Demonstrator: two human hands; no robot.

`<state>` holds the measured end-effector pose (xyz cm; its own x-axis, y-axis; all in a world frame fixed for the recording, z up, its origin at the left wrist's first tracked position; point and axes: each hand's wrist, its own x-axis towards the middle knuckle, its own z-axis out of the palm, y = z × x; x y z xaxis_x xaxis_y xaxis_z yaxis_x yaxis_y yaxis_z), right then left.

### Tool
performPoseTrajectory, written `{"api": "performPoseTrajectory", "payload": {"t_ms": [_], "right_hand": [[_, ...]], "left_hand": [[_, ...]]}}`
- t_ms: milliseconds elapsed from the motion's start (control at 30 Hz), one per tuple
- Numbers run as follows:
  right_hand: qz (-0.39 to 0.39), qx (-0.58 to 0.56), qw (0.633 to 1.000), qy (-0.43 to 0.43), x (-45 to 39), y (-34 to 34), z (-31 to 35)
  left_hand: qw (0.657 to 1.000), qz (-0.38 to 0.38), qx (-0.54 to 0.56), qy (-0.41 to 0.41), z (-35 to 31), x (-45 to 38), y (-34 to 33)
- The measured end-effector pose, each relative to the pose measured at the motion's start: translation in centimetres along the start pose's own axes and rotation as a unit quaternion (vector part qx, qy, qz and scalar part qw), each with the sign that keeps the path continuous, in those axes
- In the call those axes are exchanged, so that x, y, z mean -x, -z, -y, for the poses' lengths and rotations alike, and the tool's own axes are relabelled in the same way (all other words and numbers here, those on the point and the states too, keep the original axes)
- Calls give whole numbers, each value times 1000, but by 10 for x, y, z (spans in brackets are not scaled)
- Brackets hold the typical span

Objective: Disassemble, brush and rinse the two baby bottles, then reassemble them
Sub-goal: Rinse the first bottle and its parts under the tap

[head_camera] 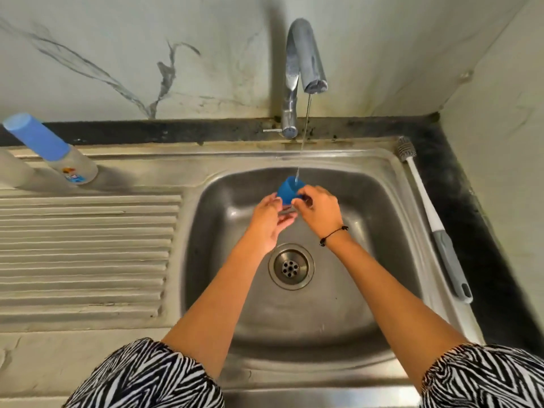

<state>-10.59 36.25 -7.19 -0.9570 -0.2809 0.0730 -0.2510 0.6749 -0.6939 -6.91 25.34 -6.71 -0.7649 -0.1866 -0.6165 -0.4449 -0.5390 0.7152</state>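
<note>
Over the steel sink basin (368, 201) both my hands hold a blue bottle cap (288, 189) under a thin stream of water from the tap (306, 66). My right hand (319, 210) pinches the cap's right side. My left hand (269, 220) touches its lower left side with fingers nearly straight. An assembled baby bottle (56, 151) with a blue cap stands at the back left of the drainboard. Part of a second pale bottle (14, 172) shows at the left edge. A bottle brush (426, 213) lies on the sink's right rim.
The ribbed drainboard (82, 254) fills the left side. A round drain (290, 266) sits mid-basin below my hands. A dark counter strip (471, 201) runs behind and to the right, meeting tiled walls.
</note>
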Motion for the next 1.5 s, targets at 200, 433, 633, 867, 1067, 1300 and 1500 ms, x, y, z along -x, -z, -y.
{"api": "performPoseTrajectory", "payload": {"t_ms": [200,433,633,867,1067,1300,1500], "right_hand": [[-30,-125,990,-55,-12,17,18],[48,-570,773,-276,-18,37,33],[37,-476,845,-239,-23,46,57],[86,-262,958,-77,-11,51,62],[31,-12,999,-26,-20,57,60],[-95,83,988,93,-13,59,62],[-71,72,993,59,-11,61,66]], "left_hand": [[996,45,62,-52,-44,1,-34],[915,19,-305,-263,-52,18,-50],[859,-37,-362,-359,-53,18,-48],[968,-41,-197,-153,-75,13,-42],[990,80,-73,-90,-60,23,-37],[998,44,-19,-42,-46,24,-31],[999,13,31,-20,-37,28,-21]]}}
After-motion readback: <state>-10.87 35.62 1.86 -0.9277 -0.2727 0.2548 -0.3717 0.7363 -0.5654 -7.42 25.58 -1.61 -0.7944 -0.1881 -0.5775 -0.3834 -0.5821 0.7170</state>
